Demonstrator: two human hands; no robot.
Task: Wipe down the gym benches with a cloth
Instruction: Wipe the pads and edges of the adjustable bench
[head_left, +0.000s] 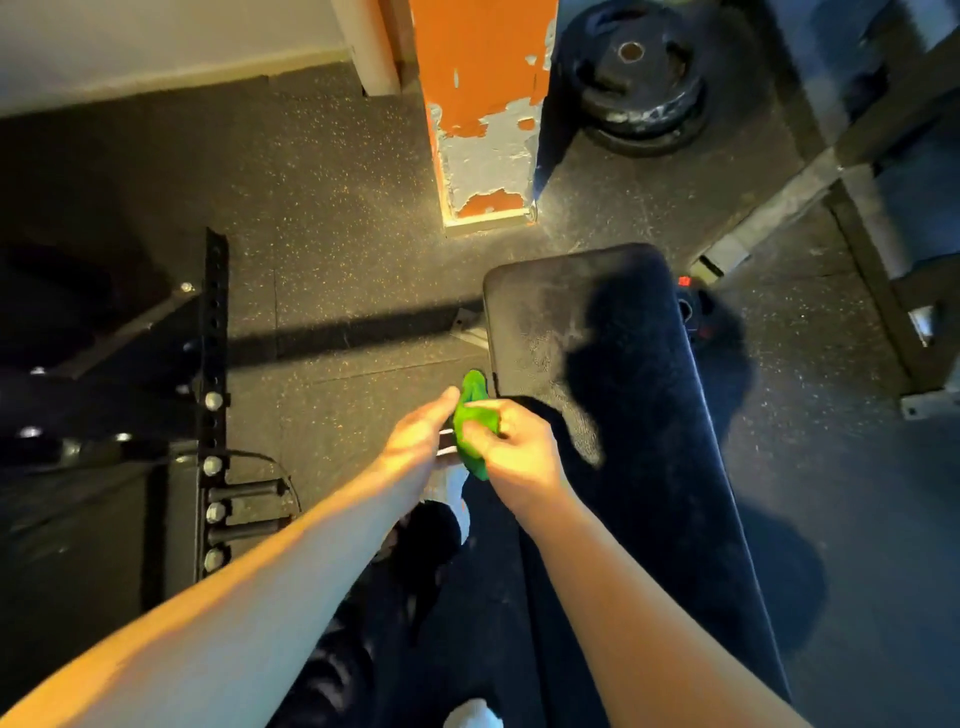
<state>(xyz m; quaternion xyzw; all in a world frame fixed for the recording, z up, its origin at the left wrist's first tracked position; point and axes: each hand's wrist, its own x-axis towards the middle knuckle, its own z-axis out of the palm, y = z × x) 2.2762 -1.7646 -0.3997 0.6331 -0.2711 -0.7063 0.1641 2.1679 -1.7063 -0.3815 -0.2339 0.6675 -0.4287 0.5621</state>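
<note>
Small bright green cloth (471, 422), crumpled into a narrow upright bunch, top tip poking above the fingers, lower end hanging below them. It is held in the air between both hands, just off the left edge of the long black padded gym bench (631, 457), not touching the pad.

Right hand (514, 452): fingers curled round the cloth's middle, gripping it. Left hand (422, 435): fingers stretched fairly straight, tips touching the cloth's left side; whether they pinch it I cannot tell, edges blurred.

Bench pad runs away from the person, rounded corners at the far end. Far end shows pale dusty smears and scuffs; a dark shadow of arms and hands lies across the middle.

Dark speckled rubber floor (337, 208) all around. Orange pillar with peeling paint (483, 104) stands beyond the bench's far end. Black weight plates (644, 83) lie stacked on the floor to the pillar's right. Black perforated steel rack upright (214, 364) at left.
</note>
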